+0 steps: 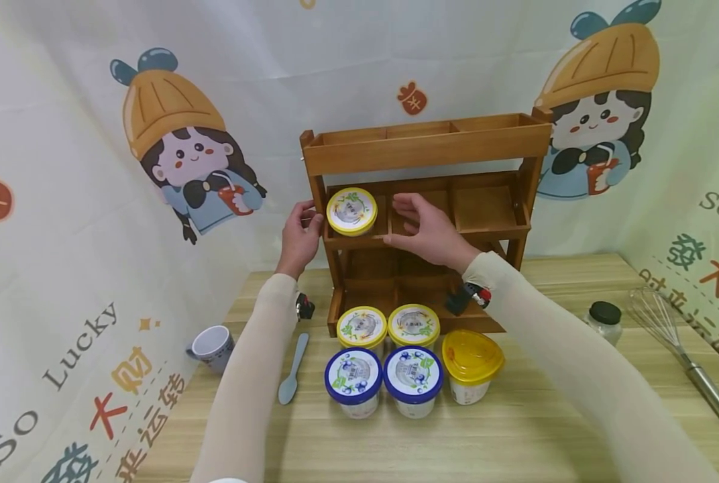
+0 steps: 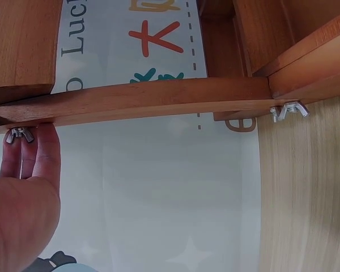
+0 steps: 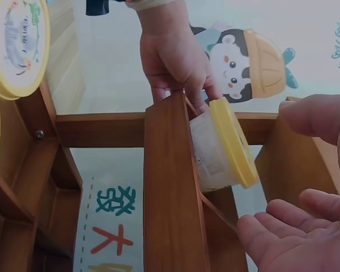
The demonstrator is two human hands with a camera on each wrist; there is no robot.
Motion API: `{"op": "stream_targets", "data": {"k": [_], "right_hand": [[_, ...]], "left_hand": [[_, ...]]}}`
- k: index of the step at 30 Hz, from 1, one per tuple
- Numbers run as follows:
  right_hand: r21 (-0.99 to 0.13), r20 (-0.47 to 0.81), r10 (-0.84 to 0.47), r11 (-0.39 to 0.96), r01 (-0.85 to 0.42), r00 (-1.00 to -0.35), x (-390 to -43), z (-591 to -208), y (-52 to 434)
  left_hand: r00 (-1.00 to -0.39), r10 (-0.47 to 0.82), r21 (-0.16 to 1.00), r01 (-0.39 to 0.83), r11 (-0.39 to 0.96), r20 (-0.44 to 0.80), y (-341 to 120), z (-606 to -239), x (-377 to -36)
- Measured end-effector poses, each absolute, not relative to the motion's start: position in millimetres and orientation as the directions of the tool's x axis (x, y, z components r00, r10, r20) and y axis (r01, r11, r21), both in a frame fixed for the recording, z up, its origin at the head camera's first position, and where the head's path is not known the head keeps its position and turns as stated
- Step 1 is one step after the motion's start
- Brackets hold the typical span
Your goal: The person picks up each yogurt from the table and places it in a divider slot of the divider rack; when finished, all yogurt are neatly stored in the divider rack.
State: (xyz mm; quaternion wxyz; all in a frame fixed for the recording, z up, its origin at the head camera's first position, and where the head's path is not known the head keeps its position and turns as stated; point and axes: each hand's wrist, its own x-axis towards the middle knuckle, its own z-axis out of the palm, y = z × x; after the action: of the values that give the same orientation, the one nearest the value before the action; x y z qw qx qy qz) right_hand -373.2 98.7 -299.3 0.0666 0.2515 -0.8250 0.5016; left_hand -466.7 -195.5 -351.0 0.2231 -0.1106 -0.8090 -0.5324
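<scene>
Sitting between both hands: yellow-lidded cup (image 1: 351,212).

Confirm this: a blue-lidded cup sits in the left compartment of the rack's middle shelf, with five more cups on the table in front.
Wrong colour. The cup in the left compartment of the rack's middle shelf has a yellow lid, as the head view shows. The five more cups stand on the table in front.

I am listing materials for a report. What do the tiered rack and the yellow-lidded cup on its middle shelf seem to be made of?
The tiered rack looks like stained, smooth wood: brown boards with visible grain, joined by metal wing nuts. The yellow-lidded cup seems plastic: a glossy yellow lid with a printed label, and a pale, slightly translucent body in the right wrist view.
</scene>
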Motion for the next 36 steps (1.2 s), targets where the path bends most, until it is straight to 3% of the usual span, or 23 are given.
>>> {"op": "stream_targets", "data": {"k": [36], "right_hand": [[-0.781,0.261,-0.370,0.462,-0.420,-0.892,-289,-393,193]], "left_hand": [[-0.908,-0.038,0.855,0.378,0.356,0.417,-199,-349,-469]]}}
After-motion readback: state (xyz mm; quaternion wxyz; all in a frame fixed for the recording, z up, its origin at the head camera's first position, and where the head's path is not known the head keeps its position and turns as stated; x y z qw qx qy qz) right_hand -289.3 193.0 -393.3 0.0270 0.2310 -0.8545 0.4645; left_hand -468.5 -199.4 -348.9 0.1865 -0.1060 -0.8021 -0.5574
